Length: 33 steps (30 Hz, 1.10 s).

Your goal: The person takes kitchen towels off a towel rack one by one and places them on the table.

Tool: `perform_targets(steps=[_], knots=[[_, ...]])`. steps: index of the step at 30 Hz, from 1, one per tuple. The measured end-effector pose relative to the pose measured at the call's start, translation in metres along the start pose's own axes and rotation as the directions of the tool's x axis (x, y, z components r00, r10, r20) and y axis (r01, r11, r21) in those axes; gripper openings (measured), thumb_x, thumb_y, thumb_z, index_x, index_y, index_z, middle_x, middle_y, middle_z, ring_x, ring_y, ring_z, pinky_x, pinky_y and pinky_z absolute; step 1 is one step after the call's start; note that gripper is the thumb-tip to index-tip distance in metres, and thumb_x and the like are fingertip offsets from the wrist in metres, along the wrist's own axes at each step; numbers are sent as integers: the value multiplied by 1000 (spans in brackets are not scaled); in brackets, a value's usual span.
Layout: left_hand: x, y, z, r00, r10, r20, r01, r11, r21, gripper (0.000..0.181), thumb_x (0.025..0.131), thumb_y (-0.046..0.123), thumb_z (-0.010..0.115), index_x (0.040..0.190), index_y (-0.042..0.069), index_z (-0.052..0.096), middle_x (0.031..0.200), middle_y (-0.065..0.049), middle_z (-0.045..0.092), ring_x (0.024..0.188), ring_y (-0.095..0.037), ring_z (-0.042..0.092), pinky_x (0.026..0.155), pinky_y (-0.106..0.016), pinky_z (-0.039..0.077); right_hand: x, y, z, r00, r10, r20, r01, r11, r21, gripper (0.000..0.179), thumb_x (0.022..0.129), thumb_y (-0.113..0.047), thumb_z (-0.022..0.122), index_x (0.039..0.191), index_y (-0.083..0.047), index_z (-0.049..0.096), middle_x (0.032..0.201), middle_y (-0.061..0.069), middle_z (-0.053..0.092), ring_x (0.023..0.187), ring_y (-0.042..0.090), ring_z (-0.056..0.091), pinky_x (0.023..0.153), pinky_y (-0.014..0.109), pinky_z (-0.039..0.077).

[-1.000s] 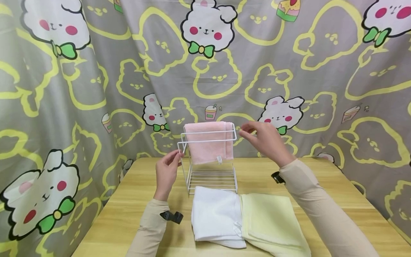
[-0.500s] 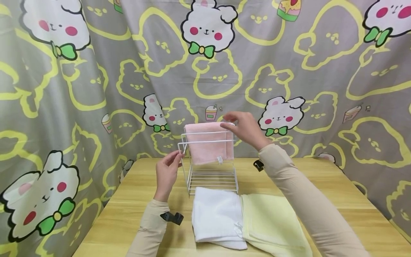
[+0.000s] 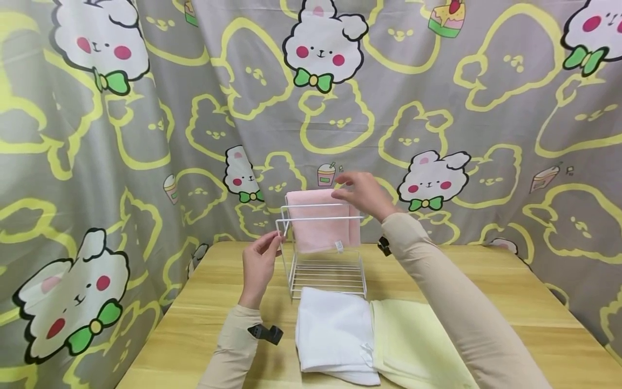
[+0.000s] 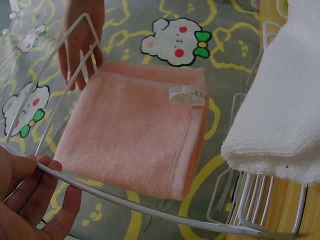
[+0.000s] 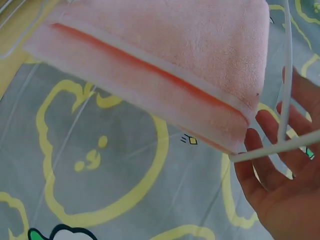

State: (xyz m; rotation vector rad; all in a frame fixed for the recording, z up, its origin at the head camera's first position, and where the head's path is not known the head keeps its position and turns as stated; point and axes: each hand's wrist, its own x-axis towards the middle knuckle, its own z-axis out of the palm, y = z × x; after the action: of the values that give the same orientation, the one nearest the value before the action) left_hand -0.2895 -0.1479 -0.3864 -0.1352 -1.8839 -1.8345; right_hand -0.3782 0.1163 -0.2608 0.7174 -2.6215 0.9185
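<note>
A folded pink towel (image 3: 318,235) hangs over a rail of a white wire rack (image 3: 323,219). My left hand (image 3: 258,270) pinches the rack's upright at the near left between thumb and fingers; the left wrist view shows the fingers (image 4: 67,212) around the bar. At the towel's top right corner is my right hand (image 3: 366,194), thumb and fingers apart. In the right wrist view its fingers (image 5: 270,172) are loosely spread behind the white bars, fingertips right at the towel's edge (image 5: 240,125). A small white label (image 3: 339,247) shows low on the towel.
In front of the rack lie a folded white towel (image 3: 335,329) and a folded yellow towel (image 3: 413,340), side by side on the wooden table (image 3: 184,324). A patterned grey curtain (image 3: 340,124) hangs close behind the table and along the left.
My right hand has moved left from beside the rack to the pink towel's top right corner. The left hand keeps its grip on the rack, and the head view has shifted slightly.
</note>
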Motion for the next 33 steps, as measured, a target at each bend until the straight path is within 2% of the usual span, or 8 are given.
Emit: perform_targets(steps=[6,13,22,25,28,33], knots=[[0,0,1,1000,9,-1,-9,1000,9,20,97,7,70,114,-3,74,109,-23,75,102,-28,73,77,-22,63,11,2,8,999,-12,44,11,1000,23,43,95,-30,76,131,-8,67,132,14,68,123,33,62,105,47,53],[2,1,1,1000,4,-6,-4,1000,2,19,97,5,70,114,-3,75,110,-23,75,98,-17,73,77,-23,64,21,2,14,996,-26,90,25,999,20,39,95,-25,76,128,-5,69,128,15,70,121,32,65,109,44,52],[3,2,2,1000,9,-1,-9,1000,-1,20,97,6,70,114,-4,74,109,-25,74,105,-37,70,76,-21,63,25,2,15,993,10,117,-11,1000,7,32,95,-19,75,122,-2,73,123,16,73,115,31,68,105,44,54],[1,0,2,1000,4,4,-4,1000,5,21,97,7,70,115,-3,74,110,-25,74,107,-39,70,77,-21,63,24,3,16,994,24,111,-25,1000,13,28,95,-16,74,119,-2,74,121,15,74,112,30,69,104,43,55],[0,-2,2,1000,3,9,-3,1000,8,21,98,7,69,115,-3,74,110,-25,74,106,-35,71,77,-21,63,22,4,17,996,29,89,-31,999,22,24,96,-15,73,117,-3,75,119,14,75,109,29,69,101,42,56],[0,-1,2,1000,9,5,-9,1000,24,22,98,9,69,117,-3,74,112,-25,74,99,-18,73,79,-21,63,21,3,18,999,32,41,-34,999,41,21,97,-17,72,114,-6,77,113,12,77,102,27,72,97,41,58]])
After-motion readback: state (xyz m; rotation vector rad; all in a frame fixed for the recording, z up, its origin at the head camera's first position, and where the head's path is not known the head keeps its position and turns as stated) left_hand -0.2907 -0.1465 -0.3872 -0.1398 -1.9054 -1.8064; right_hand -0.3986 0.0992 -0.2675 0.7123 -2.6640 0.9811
